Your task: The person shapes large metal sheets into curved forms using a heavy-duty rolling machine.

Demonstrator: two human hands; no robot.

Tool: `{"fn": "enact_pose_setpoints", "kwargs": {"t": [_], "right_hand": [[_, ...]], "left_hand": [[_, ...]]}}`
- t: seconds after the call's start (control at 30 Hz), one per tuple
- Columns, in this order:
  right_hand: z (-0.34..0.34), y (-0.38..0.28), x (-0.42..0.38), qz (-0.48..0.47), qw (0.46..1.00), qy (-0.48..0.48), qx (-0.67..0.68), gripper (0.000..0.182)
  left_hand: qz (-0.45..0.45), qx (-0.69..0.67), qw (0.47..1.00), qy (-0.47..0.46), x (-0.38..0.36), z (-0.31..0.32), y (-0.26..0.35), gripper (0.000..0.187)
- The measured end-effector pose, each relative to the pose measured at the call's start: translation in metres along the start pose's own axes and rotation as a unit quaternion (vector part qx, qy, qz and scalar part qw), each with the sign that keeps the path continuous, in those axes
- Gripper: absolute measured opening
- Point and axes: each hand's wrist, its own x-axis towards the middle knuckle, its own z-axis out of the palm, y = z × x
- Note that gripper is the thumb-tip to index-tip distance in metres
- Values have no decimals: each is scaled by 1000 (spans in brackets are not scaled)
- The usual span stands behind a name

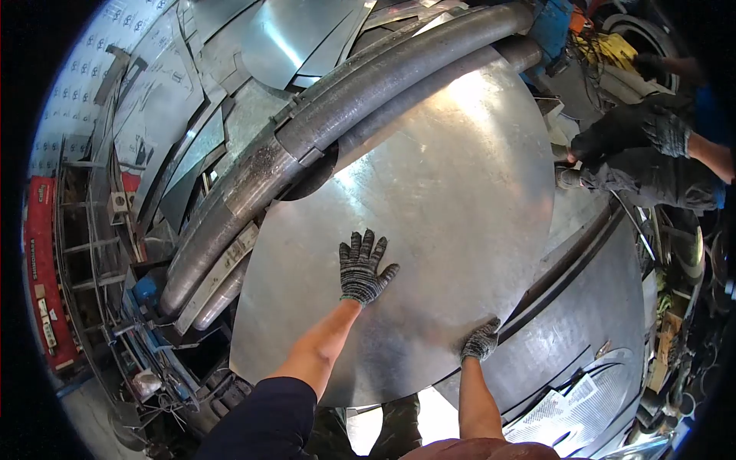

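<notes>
A large round sheet of bare metal [429, 192] fills the middle of the head view. My left hand [364, 267], in a grey knitted glove, lies flat on it with the fingers spread. At the sheet's lower right edge is my right hand [481, 340], also gloved; its fingers are bent against the rim, and their tips are hard to make out. Thick curved metal pipes [330, 115] run along the sheet's far left side, close to its edge.
At the right stands another person [652, 165] in dark trousers and grey gloves. Sheet offcuts [161, 115] lean at the upper left. A second metal plate [567, 307] lies at the lower right, beside a dark curved edge. Red box [46, 268] at far left.
</notes>
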Motion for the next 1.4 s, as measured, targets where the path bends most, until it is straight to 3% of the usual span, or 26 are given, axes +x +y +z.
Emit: {"fn": "enact_pose_setpoints", "kwargs": {"t": [0.6,0.67,0.8,0.9,1.3,1.4], "right_hand": [[-2,-20,21,-9,999,-4,-38,77],[-6,-30,21,8,1000,-15,-26,77],[5,-15,39,-51,998,0,-32,75],[0,-27,40,-11,999,-21,-46,75],[2,-38,50,-68,998,-7,-13,84],[-8,-56,40,-36,999,-2,-21,86]], "left_hand": [[-27,16,999,-35,16,-3,8,71],[-3,21,1000,-5,23,4,4,71],[11,7,1000,9,46,6,-3,71],[12,1,1000,11,49,4,-3,71],[5,-7,1000,18,58,4,0,71],[6,-7,1000,16,58,5,2,71]]}}
